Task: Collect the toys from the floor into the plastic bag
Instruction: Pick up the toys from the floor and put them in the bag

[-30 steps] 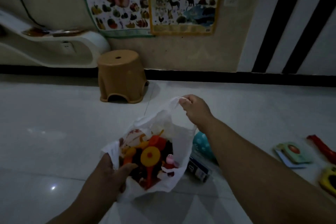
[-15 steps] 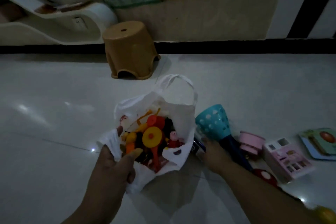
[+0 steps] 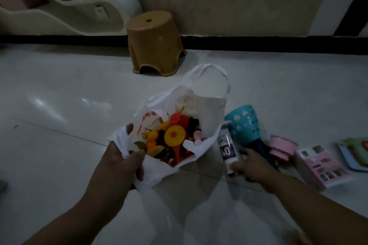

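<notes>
Head camera looks down on the pale tiled floor (image 3: 59, 105), where a brown plastic stool (image 3: 154, 42) stands by the wall and the white plastic bag (image 3: 207, 109) sits open in the middle, full of bright toys (image 3: 175, 137). Left hand (image 3: 117, 165) pinches the bag's near rim. Just right of the bag, the right hand (image 3: 253, 167) closes around a small white-and-dark box (image 3: 228, 150), beside a teal perforated cup (image 3: 245, 123) and a pink toy house (image 3: 322, 167).
</notes>
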`<state>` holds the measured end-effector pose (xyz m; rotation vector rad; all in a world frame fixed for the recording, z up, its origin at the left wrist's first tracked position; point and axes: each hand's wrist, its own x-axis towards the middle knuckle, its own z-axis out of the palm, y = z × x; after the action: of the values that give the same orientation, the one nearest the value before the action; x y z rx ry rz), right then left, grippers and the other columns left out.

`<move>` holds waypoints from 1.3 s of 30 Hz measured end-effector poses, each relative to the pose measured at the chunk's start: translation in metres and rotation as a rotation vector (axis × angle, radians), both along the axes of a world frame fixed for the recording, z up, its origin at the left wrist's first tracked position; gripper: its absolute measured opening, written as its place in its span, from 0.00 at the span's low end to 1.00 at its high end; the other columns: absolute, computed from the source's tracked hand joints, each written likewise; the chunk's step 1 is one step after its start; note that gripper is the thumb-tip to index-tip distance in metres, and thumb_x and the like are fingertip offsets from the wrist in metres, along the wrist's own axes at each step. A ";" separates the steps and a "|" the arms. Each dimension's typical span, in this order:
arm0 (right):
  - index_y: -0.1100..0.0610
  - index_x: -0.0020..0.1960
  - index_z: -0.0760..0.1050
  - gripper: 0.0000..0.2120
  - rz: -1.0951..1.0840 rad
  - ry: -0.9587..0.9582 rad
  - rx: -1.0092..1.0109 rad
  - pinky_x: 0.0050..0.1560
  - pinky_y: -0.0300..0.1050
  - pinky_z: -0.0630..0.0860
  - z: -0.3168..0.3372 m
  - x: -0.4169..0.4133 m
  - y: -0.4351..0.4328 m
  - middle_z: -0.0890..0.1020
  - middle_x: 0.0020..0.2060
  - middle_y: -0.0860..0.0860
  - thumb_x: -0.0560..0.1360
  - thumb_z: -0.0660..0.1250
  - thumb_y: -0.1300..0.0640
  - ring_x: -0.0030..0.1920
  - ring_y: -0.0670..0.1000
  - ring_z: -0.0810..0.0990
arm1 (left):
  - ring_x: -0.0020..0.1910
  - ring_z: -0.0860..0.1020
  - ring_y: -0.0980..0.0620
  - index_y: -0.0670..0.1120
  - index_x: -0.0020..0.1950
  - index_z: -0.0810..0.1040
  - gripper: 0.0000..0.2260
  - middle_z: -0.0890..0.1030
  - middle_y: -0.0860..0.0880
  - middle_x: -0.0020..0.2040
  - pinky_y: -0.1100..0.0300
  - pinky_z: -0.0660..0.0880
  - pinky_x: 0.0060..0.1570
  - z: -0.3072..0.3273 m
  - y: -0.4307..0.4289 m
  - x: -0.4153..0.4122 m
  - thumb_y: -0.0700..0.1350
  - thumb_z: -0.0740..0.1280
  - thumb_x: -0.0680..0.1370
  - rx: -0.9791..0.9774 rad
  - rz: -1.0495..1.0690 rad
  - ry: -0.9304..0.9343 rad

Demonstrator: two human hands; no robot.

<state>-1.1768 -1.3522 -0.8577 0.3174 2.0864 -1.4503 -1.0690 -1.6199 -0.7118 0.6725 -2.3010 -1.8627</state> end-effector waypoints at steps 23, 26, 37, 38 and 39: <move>0.57 0.55 0.74 0.12 -0.180 -0.279 -0.465 0.37 0.45 0.80 0.069 0.002 -0.152 0.83 0.44 0.55 0.74 0.70 0.54 0.42 0.54 0.82 | 0.44 0.80 0.43 0.77 0.55 0.64 0.25 0.80 0.45 0.47 0.45 0.81 0.40 0.001 0.006 -0.003 0.49 0.65 0.70 -0.091 -0.093 0.020; 0.56 0.56 0.72 0.10 -0.153 -0.222 -0.464 0.29 0.42 0.69 0.063 -0.005 -0.164 0.77 0.30 0.50 0.77 0.65 0.54 0.29 0.50 0.74 | 0.43 0.79 0.45 0.76 0.56 0.64 0.25 0.80 0.48 0.47 0.49 0.80 0.37 -0.002 0.003 -0.004 0.46 0.66 0.73 -0.104 -0.082 0.029; 0.49 0.65 0.60 0.21 -0.097 -0.106 -0.065 0.32 0.40 0.71 0.063 -0.004 -0.068 0.77 0.51 0.57 0.76 0.65 0.54 0.38 0.51 0.75 | 0.51 0.78 0.43 0.74 0.53 0.70 0.25 0.80 0.47 0.54 0.42 0.78 0.51 -0.007 0.013 -0.017 0.46 0.67 0.65 0.001 -0.109 0.032; 0.48 0.63 0.62 0.18 -0.094 -0.036 -0.053 0.32 0.39 0.70 0.066 -0.003 -0.057 0.77 0.48 0.55 0.76 0.64 0.54 0.37 0.50 0.74 | 0.52 0.78 0.45 0.73 0.55 0.70 0.26 0.80 0.48 0.55 0.43 0.77 0.52 -0.008 0.014 -0.018 0.44 0.67 0.67 0.007 -0.111 0.033; 0.49 0.64 0.65 0.17 -0.081 0.061 -0.014 0.33 0.39 0.69 0.067 -0.004 -0.046 0.78 0.45 0.52 0.76 0.64 0.54 0.37 0.50 0.75 | 0.52 0.78 0.46 0.72 0.54 0.70 0.24 0.80 0.49 0.55 0.44 0.77 0.52 -0.009 0.017 -0.020 0.44 0.67 0.68 0.006 -0.114 0.037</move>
<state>-1.1811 -1.3978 -0.7902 0.3596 2.1327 -1.5390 -1.0885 -1.6032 -0.7210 0.5133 -2.3581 -1.9125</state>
